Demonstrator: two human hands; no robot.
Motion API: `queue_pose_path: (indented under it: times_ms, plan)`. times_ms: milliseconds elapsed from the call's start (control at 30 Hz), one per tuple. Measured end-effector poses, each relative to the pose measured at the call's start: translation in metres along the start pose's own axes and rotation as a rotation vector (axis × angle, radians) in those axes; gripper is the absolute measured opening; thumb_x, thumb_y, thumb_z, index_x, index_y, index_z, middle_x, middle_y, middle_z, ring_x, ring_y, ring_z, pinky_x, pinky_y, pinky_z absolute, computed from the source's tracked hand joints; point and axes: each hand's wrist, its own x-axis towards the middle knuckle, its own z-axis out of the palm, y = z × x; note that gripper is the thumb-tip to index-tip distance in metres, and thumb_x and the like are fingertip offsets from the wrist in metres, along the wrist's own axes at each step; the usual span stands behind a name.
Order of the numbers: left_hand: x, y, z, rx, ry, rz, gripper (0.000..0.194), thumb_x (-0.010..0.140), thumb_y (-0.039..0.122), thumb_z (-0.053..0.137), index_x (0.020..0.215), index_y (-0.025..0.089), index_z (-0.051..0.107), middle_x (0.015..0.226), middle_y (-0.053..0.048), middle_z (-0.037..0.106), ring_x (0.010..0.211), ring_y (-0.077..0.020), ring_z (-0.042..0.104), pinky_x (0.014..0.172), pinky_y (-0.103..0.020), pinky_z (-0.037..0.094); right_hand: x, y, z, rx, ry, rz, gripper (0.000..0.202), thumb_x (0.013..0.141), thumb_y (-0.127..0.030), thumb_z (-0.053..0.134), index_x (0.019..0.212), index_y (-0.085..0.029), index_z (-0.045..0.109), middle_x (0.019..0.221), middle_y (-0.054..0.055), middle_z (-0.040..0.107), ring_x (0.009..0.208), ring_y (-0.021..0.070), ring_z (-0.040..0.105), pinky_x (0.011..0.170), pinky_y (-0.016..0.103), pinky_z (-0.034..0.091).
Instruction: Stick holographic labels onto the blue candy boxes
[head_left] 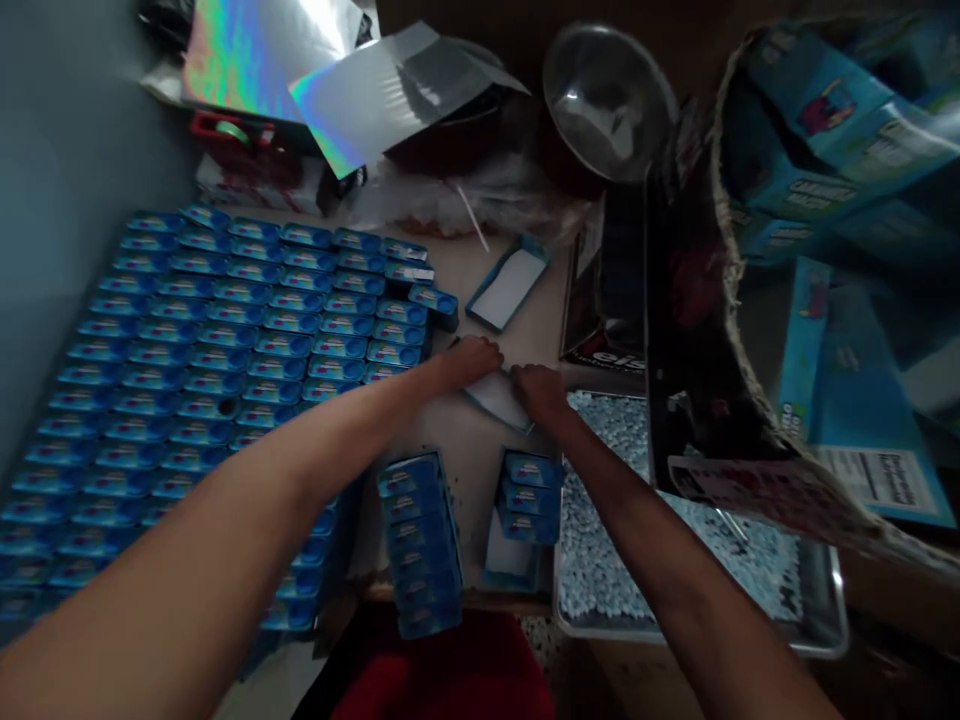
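Observation:
My left hand and my right hand are closed on opposite ends of a small cardboard tray with a white inside and blue edges. A similar bare tray lies just beyond them. Closer to me, one tray holds a row of blue packs. Beside it, another tray has 3 blue packs at its far end and its white bottom showing at the near end. My fingertips are partly hidden in the dim light.
Many stacked rows of blue packs fill the left side. On the right, a metal tray holds small pale blue pieces, below a large open carton of blue boxes. Shiny sheets and a metal bowl are at the back.

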Motion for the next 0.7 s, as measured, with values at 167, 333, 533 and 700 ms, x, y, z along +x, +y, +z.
queue_pose_path:
  times_ms: [167, 333, 533, 700]
  plan:
    - [-0.027, 0.027, -0.039, -0.006, 0.197, -0.160, 0.039, 0.093, 0.003, 0.047, 0.121, 0.015, 0.071, 0.128, -0.018, 0.069, 0.118, -0.0299, 0.064, 0.098, -0.048, 0.046, -0.025, -0.004, -0.025, 0.021, 0.144, 0.109, 0.032, 0.100, -0.030, 0.060, 0.127, -0.014, 0.065, 0.120, 0.019, 0.072, 0.113, 0.0299, 0.069, 0.092, 0.037, 0.050]
    - [-0.153, 0.030, -0.046, -0.094, 0.481, -0.440, 0.033, 0.099, 0.016, 0.049, 0.125, 0.020, 0.069, 0.113, -0.012, 0.074, 0.105, -0.0257, 0.067, 0.092, -0.041, 0.051, -0.041, -0.072, -0.048, 0.287, 0.530, -0.125, 0.041, 0.102, -0.034, 0.058, 0.138, -0.014, 0.060, 0.131, 0.018, 0.068, 0.122, 0.0289, 0.062, 0.105, 0.040, 0.047]
    - [-0.281, -0.004, 0.004, -0.115, 0.556, -0.700, 0.028, 0.102, 0.028, 0.050, 0.105, 0.022, 0.077, 0.101, -0.008, 0.078, 0.094, -0.0253, 0.071, 0.084, -0.038, 0.055, 0.012, -0.171, -0.021, 0.178, 0.634, -0.445, 0.091, 0.094, -0.052, 0.068, 0.160, -0.002, 0.029, 0.167, 0.028, 0.028, 0.159, 0.0408, 0.015, 0.127, 0.066, 0.007]
    - [-0.305, -0.007, 0.018, -0.113, 0.669, -0.643, 0.026, 0.102, 0.029, 0.053, 0.110, 0.019, 0.076, 0.111, -0.010, 0.077, 0.111, -0.0290, 0.069, 0.100, -0.045, 0.053, 0.013, -0.180, -0.010, 0.118, 0.563, -0.394, 0.087, 0.091, -0.033, 0.072, 0.160, -0.003, 0.027, 0.165, 0.027, 0.031, 0.159, 0.0399, 0.016, 0.127, 0.062, 0.008]
